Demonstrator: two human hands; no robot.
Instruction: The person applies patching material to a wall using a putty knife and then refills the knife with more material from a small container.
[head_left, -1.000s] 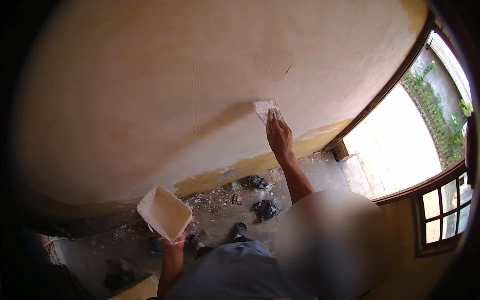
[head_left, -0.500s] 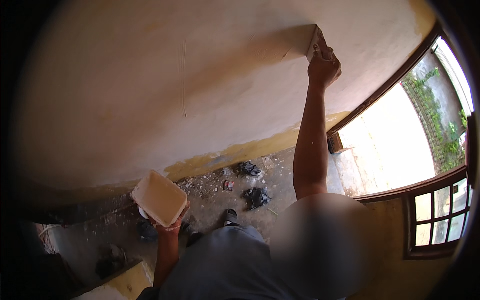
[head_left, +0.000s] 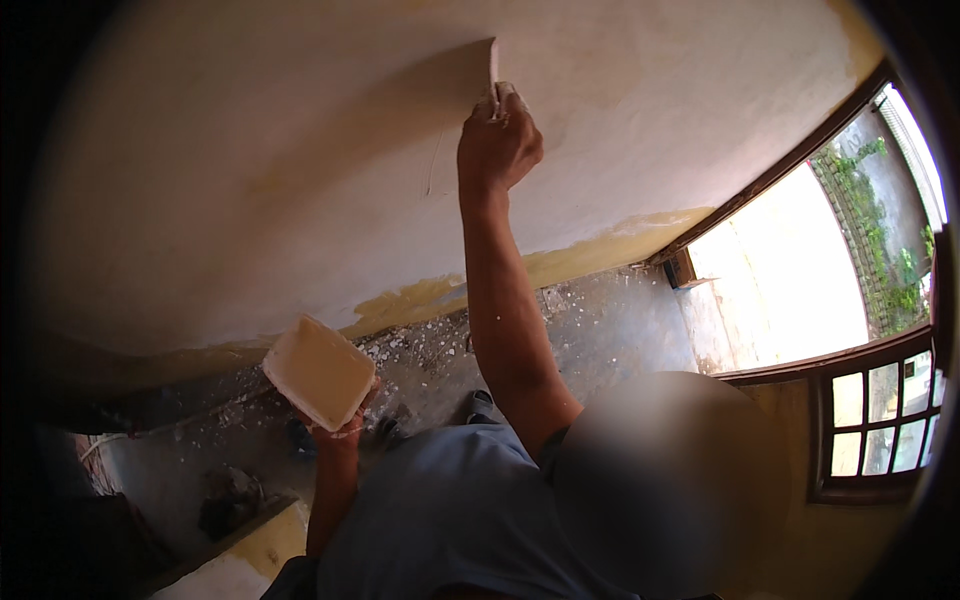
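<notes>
A pale plastered wall (head_left: pixel 250 150) fills the far view above a rubble-strewn floor (head_left: pixel 590 320). The right hand (head_left: pixel 498 145) has its fingers (head_left: pixel 510 105) wrapped tight around a putty knife (head_left: pixel 493 68), blade jutting above them against the wall. Lower left, the left hand (head_left: pixel 335 425) grips a flat hawk board (head_left: pixel 318 370) from beneath.

my scraper blade (head_left: pixel 493 66): thin, putty-smeared | my tray (head_left: pixel 320 372): matt, putty-coated | wall (head_left: pixel 250 150): smooth matt plaster | floor (head_left: pixel 600 320): rough, gritty concrete
</notes>
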